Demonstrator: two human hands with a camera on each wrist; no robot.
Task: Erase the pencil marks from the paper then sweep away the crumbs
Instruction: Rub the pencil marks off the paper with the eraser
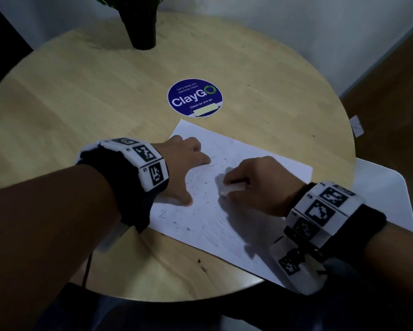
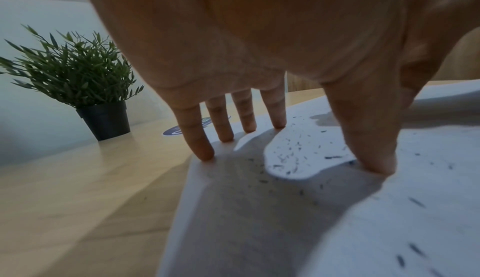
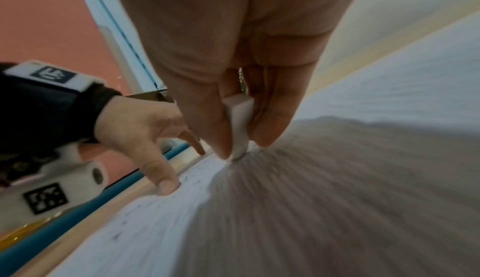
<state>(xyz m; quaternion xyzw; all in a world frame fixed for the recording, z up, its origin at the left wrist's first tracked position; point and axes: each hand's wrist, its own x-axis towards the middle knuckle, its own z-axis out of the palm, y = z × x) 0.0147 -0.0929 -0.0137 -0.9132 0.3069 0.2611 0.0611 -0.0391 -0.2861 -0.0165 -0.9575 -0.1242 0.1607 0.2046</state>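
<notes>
The paper [image 1: 236,187] lies on the worktop [image 1: 81,103] toward 5 o'clock of its centre. On the paper, the left hand [image 1: 188,161] sits at 9 o'clock of the right hand [image 1: 255,180] and eraser [image 1: 231,188]. A sticker [image 1: 195,97] lies at 12 o'clock of the paper, a potted plant [image 1: 141,25] beyond it.

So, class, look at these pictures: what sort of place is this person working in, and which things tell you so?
Probably an office pantry or break room. The round wooden table carries a blue sticker reading "Let's keep our pantries clean" and "Clean as you go", and a small potted plant stands near its far edge.
</notes>
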